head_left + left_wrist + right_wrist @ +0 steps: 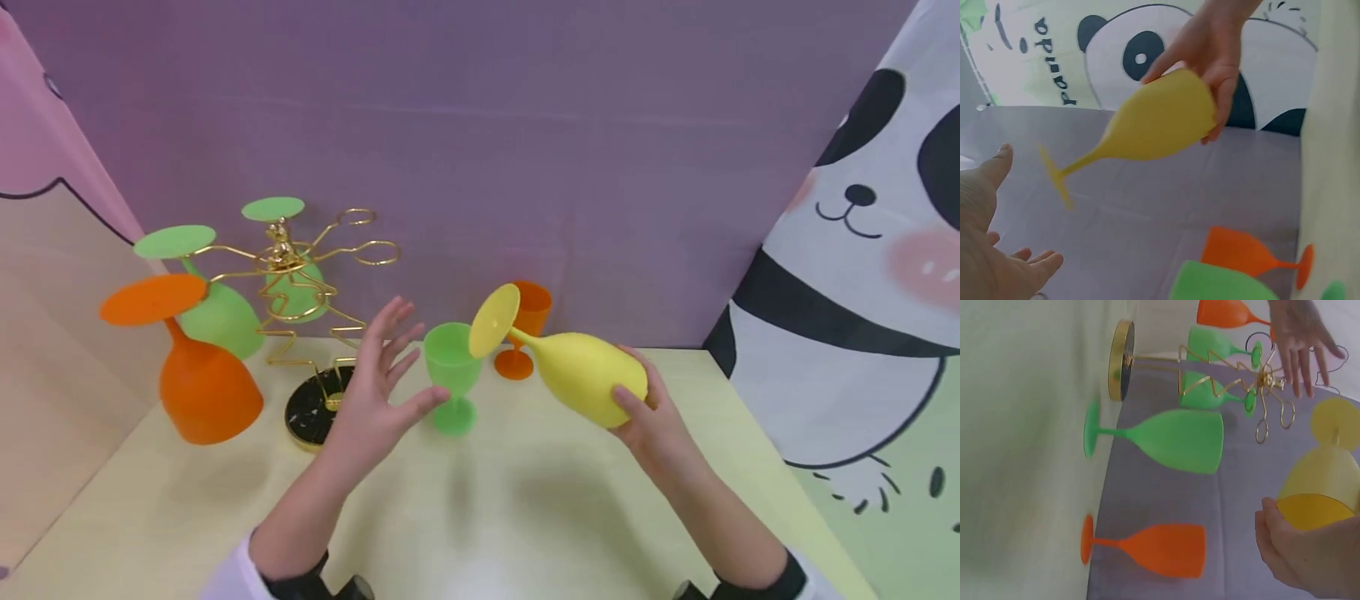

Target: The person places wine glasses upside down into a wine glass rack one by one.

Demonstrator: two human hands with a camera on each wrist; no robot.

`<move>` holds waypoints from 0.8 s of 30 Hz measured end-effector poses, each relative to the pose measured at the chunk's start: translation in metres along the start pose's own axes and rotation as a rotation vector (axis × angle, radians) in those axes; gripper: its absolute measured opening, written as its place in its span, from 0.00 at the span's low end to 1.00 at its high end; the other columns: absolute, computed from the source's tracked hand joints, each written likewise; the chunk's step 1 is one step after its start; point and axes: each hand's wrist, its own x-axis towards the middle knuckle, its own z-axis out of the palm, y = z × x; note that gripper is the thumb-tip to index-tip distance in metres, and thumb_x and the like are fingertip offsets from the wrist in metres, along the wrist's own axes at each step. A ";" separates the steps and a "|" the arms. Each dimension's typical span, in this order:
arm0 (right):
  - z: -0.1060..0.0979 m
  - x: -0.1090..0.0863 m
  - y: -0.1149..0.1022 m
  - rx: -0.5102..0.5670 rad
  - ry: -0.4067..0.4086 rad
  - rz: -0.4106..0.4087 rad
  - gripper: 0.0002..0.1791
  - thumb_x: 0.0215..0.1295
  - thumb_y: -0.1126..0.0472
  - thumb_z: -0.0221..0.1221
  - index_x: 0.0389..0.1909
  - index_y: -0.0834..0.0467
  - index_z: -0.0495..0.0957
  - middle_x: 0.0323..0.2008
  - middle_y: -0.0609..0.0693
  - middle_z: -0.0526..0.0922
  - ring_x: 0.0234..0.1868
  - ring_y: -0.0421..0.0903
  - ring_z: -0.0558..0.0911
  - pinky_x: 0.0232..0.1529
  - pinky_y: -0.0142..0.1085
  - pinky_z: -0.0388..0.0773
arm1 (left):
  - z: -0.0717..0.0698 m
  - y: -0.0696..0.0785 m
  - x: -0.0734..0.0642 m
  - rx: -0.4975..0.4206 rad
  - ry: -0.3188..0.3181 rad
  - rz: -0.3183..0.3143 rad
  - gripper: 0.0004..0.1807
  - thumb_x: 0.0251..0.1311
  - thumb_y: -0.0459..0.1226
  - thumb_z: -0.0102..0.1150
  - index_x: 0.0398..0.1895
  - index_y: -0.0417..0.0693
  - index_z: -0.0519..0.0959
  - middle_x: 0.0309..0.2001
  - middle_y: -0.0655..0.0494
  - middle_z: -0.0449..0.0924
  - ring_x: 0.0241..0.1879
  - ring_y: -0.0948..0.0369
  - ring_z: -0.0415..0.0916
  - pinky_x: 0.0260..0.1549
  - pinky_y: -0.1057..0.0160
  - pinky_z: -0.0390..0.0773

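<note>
**Purple cloth backdrop (480, 167), smooth cream tabletop (525, 533): upside-down edition**

So we've got a black-and-white cartoon panda print (855, 392) off to the right, and the action sits mid-table. We see the right hand (656, 429) gripping a matte yellow, plastic-looking goblet (588, 375) by the bowl near its rim, thumb on one side, fingers round the other. It's up in the air, tilted, foot higher and aimed toward the left hand (367, 408). Our guess on the grip: holding the bowl leaves the stem and foot free.

That left hand is spread, thumb out, holding nothing. It's near the yellow foot but apart from it.

Over on the left we've got a shiny gold wire rack with looped arms (283, 254) on a round black base (306, 410). Upside down around it hang a matte orange goblet (206, 396), a light-green goblet (232, 321) just behind that, and a second light-green goblet (273, 208) further back. Looks to us like the wide feet catch on the loops, so the bowls dangle; the orange one's loop we can't really make out.

Toward the back, an upright translucent-looking green goblet (452, 358) and an upright orange goblet (532, 310) stand mouth up, presumably because those flat feet keep them steady.
</note>
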 end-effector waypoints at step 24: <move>0.033 -0.013 0.054 0.521 -0.573 0.180 0.23 0.77 0.43 0.29 0.65 0.43 0.63 0.59 0.50 0.72 0.60 0.54 0.77 0.64 0.45 0.73 | 0.049 -0.048 -0.011 -0.130 -0.228 -0.140 0.59 0.45 0.44 0.75 0.76 0.55 0.46 0.76 0.51 0.48 0.74 0.48 0.50 0.70 0.47 0.58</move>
